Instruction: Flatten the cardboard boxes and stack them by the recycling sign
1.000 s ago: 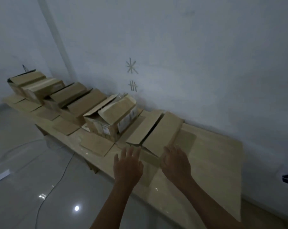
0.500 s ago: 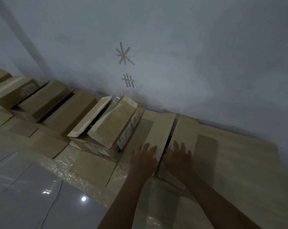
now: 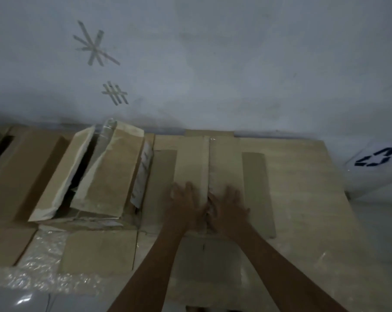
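A brown cardboard box (image 3: 204, 158) lies in the middle of the table with its two top flaps closed along a centre seam and its side flaps spread flat. My left hand (image 3: 184, 202) presses on the left flap and my right hand (image 3: 227, 204) on the right flap, fingers spread, thumbs at the seam. To the left stands an upright box (image 3: 105, 174) with open flaps and a white label. The recycling sign (image 3: 375, 157), dark arrows on white paper, is on the wall at the right.
More open boxes (image 3: 21, 167) line the table toward the left, with flaps (image 3: 98, 251) hanging over bubble wrap (image 3: 44, 251) at the front edge. Bare wooden tabletop (image 3: 307, 188) lies between the pressed box and the sign. Tape marks (image 3: 93, 45) are stuck on the wall.
I have come closer and turned to face the wall. Both hands moved forward onto the box's top flaps, which have closed from raised to flat. The recycling sign has come into view.
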